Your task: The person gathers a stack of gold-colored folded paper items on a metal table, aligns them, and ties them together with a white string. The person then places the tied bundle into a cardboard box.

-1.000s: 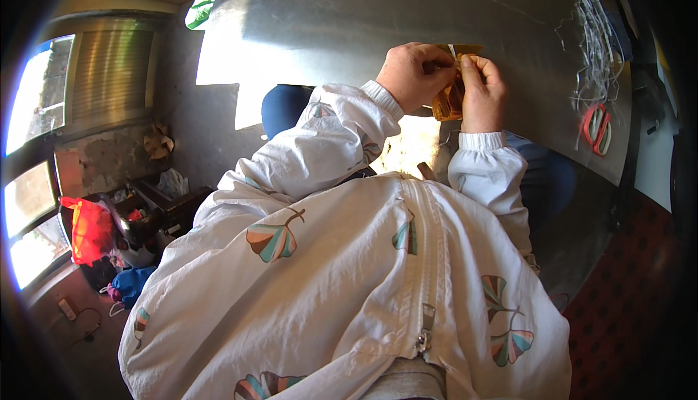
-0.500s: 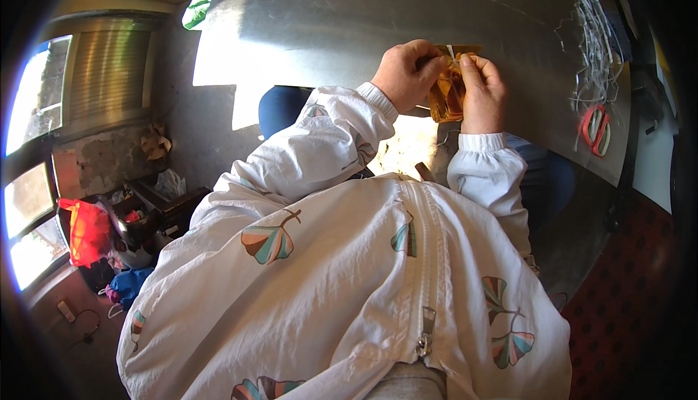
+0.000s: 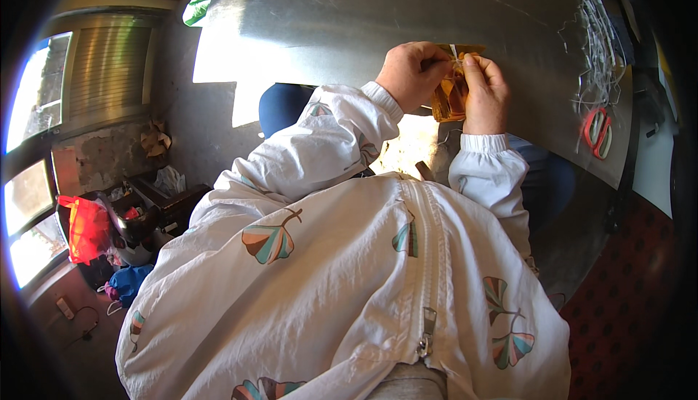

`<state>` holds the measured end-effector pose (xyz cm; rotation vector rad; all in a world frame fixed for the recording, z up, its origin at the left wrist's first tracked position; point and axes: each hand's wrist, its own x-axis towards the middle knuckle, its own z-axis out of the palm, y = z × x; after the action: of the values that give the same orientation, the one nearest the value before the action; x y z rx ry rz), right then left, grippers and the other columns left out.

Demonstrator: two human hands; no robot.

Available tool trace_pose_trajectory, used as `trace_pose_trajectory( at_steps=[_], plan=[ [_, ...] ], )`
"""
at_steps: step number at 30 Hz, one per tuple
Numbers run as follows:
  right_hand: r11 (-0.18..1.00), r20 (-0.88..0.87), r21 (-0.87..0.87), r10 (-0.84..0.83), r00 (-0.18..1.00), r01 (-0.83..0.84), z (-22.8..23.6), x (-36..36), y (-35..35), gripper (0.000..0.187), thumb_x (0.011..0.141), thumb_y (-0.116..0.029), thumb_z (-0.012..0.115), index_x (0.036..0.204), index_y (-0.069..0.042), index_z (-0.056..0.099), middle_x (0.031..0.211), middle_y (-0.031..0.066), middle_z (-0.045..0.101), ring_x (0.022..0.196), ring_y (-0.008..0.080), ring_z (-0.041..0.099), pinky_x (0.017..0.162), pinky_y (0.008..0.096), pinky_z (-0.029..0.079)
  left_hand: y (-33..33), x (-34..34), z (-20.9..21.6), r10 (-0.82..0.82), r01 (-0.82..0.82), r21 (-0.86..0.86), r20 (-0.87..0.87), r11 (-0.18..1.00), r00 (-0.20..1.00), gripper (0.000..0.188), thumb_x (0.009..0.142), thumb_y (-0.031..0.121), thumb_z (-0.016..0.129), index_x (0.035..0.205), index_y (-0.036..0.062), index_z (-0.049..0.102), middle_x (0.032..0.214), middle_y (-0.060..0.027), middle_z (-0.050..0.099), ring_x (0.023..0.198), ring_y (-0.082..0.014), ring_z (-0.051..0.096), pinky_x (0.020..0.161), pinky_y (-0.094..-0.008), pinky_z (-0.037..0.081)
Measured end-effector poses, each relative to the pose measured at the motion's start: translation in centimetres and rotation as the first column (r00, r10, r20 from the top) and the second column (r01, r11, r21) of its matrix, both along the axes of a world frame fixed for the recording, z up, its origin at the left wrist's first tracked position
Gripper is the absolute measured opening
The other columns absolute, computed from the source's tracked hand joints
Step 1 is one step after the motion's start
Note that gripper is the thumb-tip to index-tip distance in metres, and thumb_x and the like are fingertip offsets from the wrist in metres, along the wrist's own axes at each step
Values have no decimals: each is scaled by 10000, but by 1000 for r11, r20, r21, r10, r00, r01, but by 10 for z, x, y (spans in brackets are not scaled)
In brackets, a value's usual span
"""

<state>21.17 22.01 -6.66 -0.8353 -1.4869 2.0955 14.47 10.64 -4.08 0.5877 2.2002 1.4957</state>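
A shiny amber packet (image 3: 448,100) hangs between my hands at the table's near edge. Across its upper part runs a thin white strip (image 3: 454,53). My left hand (image 3: 413,74) pinches at this strip from the left, fingertips pressed together. From the right, my right hand (image 3: 486,96) pinches the strip with thumb and forefinger, close to the left fingertips. The packet's lower part shows below the fingers; its contents cannot be made out. The fingers partly hide where the strip crosses.
The metal table (image 3: 349,7) spreads out ahead of me. Toward its right edge lie a bundle of clear strips (image 3: 600,55) and red-handled scissors (image 3: 598,132). A green bag (image 3: 200,4) sits at the far left corner. A red plastic bag (image 3: 87,229) is at the lower left.
Both hands have shifted very slightly to the right with the packet. Their pinching grip looks the same.
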Motion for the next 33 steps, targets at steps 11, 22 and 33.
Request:
trace_pose_trajectory(
  at_steps=[11, 22, 33],
  plan=[
    [1000, 5, 25, 4, 1000, -4, 1, 1, -1, 147, 874, -141, 644, 869, 5, 649, 758, -10, 605, 660, 49, 513, 576, 213, 433, 2, -1, 4, -55, 57, -41, 58, 997, 997, 180, 807, 88, 677, 929, -43, 660, 846, -81, 668, 771, -122, 637, 709, -255, 518],
    [993, 46, 119, 6, 999, -11, -5, 2, 2, 182, 867, -159, 646, 877, 23, 650, 800, 43, 641, 739, 100, 552, 677, 260, 465, 5, 0, 8, 19, -13, -51, 112, 999, 993, 199, 826, 110, 671, 934, -55, 645, 807, -81, 671, 716, -109, 620, 668, -245, 518],
    [980, 62, 198, 4, 998, -16, -3, 2, 1, 184, 878, -158, 633, 878, 26, 645, 817, 48, 640, 737, 101, 560, 674, 255, 471, 2, -2, 12, -6, 14, -65, 125, 998, 992, 199, 850, 115, 641, 939, -62, 622, 823, -78, 657, 754, -112, 602, 704, -245, 503]
  ],
)
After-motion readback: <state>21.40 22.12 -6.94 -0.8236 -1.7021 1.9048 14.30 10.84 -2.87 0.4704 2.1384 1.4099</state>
